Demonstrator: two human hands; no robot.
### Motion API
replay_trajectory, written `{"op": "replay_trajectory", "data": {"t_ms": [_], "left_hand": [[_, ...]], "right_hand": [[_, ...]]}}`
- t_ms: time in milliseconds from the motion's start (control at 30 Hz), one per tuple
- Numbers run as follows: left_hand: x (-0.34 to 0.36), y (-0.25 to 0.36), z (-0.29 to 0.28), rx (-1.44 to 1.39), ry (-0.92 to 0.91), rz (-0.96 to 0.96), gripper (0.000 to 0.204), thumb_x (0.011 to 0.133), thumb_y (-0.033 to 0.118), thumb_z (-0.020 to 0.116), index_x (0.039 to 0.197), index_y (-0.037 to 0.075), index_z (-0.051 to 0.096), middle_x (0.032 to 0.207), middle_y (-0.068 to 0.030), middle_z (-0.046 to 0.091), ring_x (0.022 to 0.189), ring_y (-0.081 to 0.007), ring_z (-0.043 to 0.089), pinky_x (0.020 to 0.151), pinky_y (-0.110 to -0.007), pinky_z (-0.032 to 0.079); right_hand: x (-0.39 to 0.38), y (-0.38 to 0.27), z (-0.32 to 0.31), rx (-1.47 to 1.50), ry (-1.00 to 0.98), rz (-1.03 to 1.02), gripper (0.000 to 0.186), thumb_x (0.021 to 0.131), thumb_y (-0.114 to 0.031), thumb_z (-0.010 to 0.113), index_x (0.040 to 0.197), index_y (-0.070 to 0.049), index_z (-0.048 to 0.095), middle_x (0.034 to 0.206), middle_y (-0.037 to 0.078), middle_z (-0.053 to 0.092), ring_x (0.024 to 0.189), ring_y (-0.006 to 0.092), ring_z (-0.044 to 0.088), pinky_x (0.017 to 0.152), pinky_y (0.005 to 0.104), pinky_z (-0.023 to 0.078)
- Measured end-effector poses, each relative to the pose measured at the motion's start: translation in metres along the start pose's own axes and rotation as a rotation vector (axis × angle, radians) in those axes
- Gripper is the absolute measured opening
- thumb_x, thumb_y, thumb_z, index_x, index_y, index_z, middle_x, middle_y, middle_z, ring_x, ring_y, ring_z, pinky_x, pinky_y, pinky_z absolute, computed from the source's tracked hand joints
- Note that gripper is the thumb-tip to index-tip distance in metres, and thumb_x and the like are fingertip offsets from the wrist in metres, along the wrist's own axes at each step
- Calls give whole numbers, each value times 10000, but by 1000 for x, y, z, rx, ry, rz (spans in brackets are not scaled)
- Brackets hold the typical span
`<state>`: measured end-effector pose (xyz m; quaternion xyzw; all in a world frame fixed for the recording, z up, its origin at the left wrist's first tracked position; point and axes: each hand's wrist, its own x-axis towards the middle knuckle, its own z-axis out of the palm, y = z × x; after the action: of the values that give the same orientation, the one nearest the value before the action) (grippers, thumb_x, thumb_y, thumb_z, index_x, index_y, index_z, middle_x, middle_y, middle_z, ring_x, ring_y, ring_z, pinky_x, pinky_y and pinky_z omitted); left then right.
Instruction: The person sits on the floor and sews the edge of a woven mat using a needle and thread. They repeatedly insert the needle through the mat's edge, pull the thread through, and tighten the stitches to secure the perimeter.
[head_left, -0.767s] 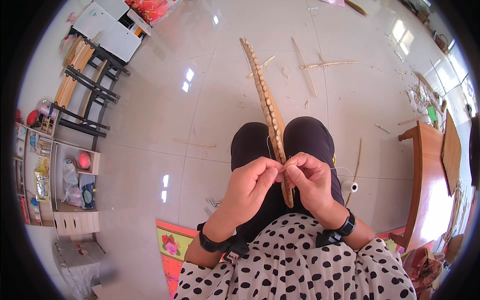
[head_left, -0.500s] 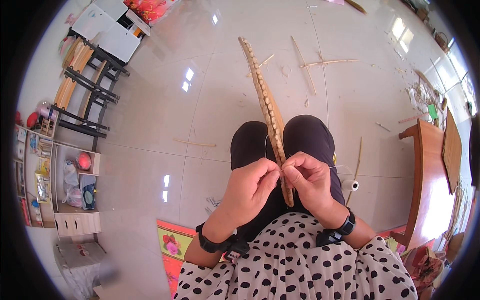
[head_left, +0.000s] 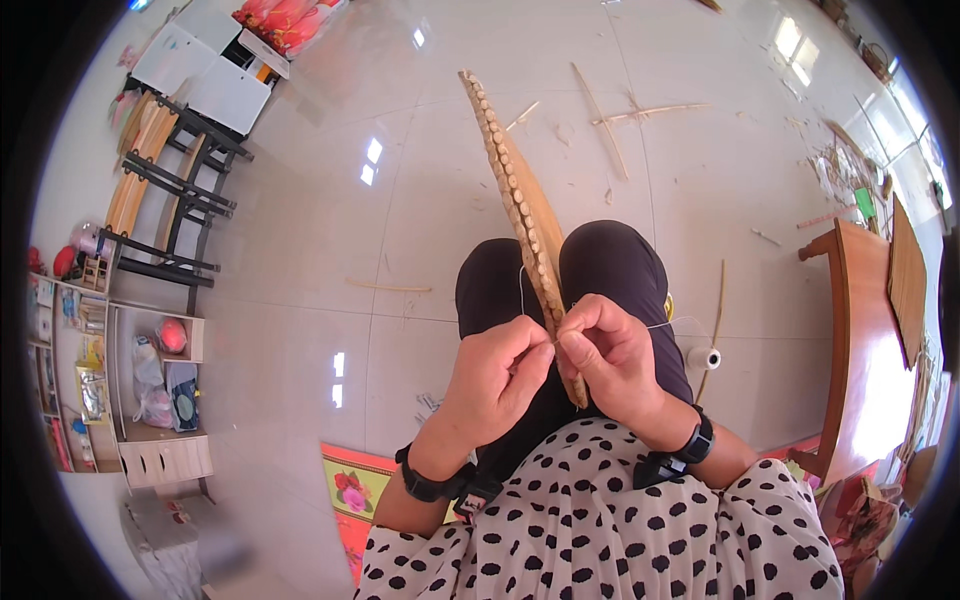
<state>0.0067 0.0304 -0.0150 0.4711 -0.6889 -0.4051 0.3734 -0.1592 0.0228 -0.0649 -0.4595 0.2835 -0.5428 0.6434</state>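
Note:
A long, narrow piece [head_left: 522,212] of pale cane rounds in a row on a wooden strip lies lengthwise between my dark-trousered knees. Over its near end, my left hand [head_left: 498,378] is closed, thumb and forefinger pinched on a fine white thread [head_left: 667,324]. Just right of it, my right hand [head_left: 612,365] pinches at the same spot, with thread trailing off to the right past the knee. Both sets of fingertips almost meet and hide the exact grip. A white spool [head_left: 704,358] lies on the floor beside my right leg.
On the tiled floor [head_left: 270,250] lie thin sticks [head_left: 655,112] and scraps. At left stand stacked black-framed furniture [head_left: 170,190] and shelves [head_left: 155,450]. A wooden table [head_left: 860,340] with a leaning board [head_left: 905,280] is at right. A floral mat [head_left: 355,480] is at lower left.
The far end of the cane piece now appears slightly higher and farther left, and the view has shifted a little. My hands stay pinched at the same place, slightly raised in the picture.

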Motion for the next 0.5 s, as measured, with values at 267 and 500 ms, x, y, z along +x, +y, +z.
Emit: {"op": "replay_trajectory", "data": {"t_ms": [267,500], "left_hand": [[4,-5,10,-15,52,69,136,944,23,587,818,-7,542,640,-82,508,541,-144,447,511,-294,386],[0,-9,15,-157,28,28,141,965,42,566,836,-10,547,682,-78,581,557,-151,488,536,-288,410]], "right_hand": [[1,-4,1,-78,-8,-54,59,1001,-45,566,957,-40,528,826,9,560,656,62,541,577,215,450],[1,-6,1,-44,-40,-85,69,1010,-46,542,950,-37,510,829,19,548,646,66,525,584,218,441]]}}
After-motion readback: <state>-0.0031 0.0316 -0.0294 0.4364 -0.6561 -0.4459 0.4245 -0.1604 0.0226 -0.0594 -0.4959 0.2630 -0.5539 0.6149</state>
